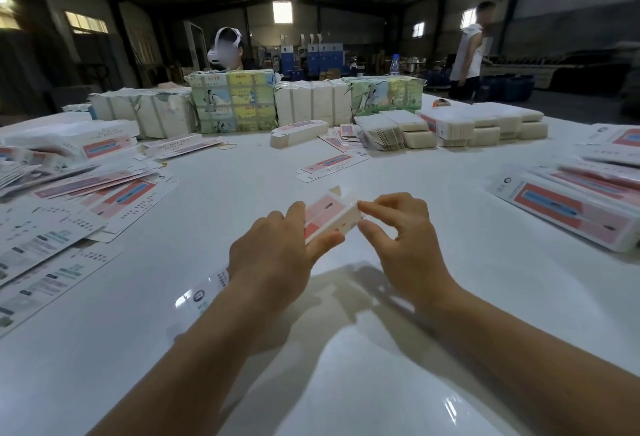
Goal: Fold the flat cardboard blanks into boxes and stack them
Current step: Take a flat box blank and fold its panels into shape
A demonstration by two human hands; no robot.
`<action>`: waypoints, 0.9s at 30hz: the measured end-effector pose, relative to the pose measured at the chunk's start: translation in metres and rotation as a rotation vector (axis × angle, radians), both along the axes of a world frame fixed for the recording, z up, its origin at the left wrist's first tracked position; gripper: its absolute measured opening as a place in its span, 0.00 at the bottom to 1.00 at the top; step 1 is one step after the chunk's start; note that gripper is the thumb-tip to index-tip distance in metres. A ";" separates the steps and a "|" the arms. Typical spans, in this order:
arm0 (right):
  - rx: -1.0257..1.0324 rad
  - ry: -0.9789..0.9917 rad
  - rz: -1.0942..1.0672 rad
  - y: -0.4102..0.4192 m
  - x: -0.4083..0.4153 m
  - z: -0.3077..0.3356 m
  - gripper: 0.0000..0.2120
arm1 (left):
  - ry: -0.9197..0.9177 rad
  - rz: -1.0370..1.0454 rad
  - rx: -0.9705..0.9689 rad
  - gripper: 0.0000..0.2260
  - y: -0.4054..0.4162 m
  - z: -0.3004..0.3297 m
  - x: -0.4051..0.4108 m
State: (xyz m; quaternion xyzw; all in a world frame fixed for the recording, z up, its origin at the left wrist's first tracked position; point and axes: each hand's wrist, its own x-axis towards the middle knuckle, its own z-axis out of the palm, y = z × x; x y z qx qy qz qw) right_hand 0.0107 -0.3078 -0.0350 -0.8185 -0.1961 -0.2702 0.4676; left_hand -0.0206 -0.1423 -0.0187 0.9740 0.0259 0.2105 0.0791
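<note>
Big dim warehouse, glossy white table (346, 383) up front. Left hand (277, 255) gripped a half-folded box (329, 214) just above the table, fingers curled round its near end. Right hand (401, 234) pinched the box's far flap between thumb and forefinger. Flat blanks (104, 193) lay fanned out on the left, finished boxes (571, 207) were stacked on the right. One loose blank (332, 163) sat just beyond the hands. Wrapped bundles (235, 103) lined the far edge, with a person (225, 51) sitting behind them.
</note>
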 end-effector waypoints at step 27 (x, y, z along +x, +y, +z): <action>-0.109 0.130 0.093 0.010 -0.012 -0.003 0.26 | -0.040 -0.035 0.169 0.37 -0.012 -0.011 0.000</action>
